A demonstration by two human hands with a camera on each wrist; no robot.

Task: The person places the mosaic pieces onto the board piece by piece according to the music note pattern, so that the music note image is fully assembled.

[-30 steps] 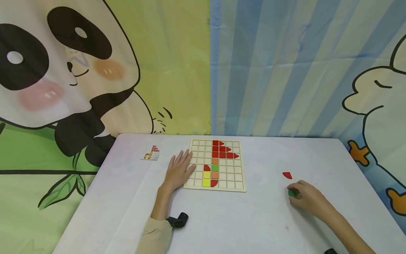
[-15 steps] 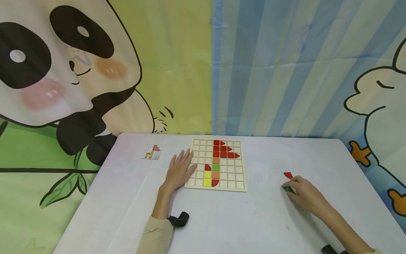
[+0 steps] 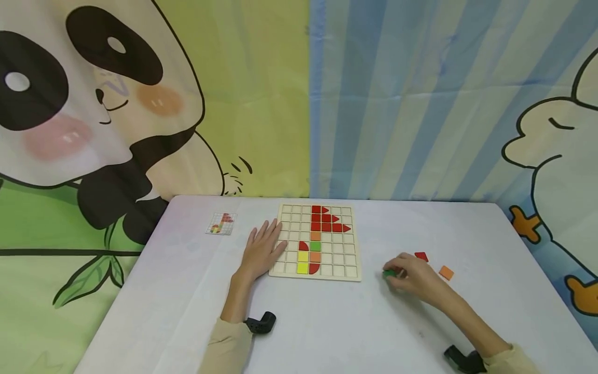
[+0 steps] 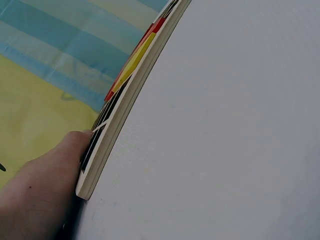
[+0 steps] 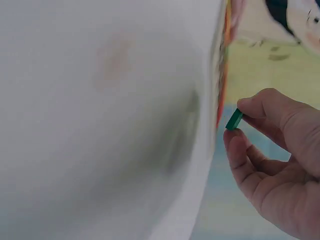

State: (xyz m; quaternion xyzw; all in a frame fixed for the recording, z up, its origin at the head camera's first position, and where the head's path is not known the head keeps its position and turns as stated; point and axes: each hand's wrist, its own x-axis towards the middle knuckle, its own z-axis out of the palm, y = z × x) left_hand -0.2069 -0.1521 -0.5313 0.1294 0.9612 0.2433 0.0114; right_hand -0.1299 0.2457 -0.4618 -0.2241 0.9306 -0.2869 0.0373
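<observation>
A wooden grid board (image 3: pixel 338 254) lies mid-table, with red, orange, green and yellow pieces set in some of its squares. My left hand (image 3: pixel 261 252) rests flat at the board's left edge, fingers straight and spread; the left wrist view shows the thumb touching the board's rim (image 4: pixel 115 132). To the right of the board, my right hand (image 3: pixel 413 275) pinches a small green piece (image 5: pixel 234 119) between thumb and fingertips, above the table. The piece's full outline is partly covered by the fingers. Behind this hand lie a red piece (image 3: pixel 422 256) and an orange square piece (image 3: pixel 446 272).
A small pattern card (image 3: pixel 221 224) lies left of the board, printed with a coloured grid figure. The white table (image 3: pixel 327 327) meets a printed cloth backdrop (image 3: pixel 374 104) at its far edge. Black devices (image 3: pixel 261 322) are strapped to both wrists.
My right hand has moved left toward the board, carrying the green piece. The orange piece, hidden earlier, now shows on the table. My left hand has stayed in place.
</observation>
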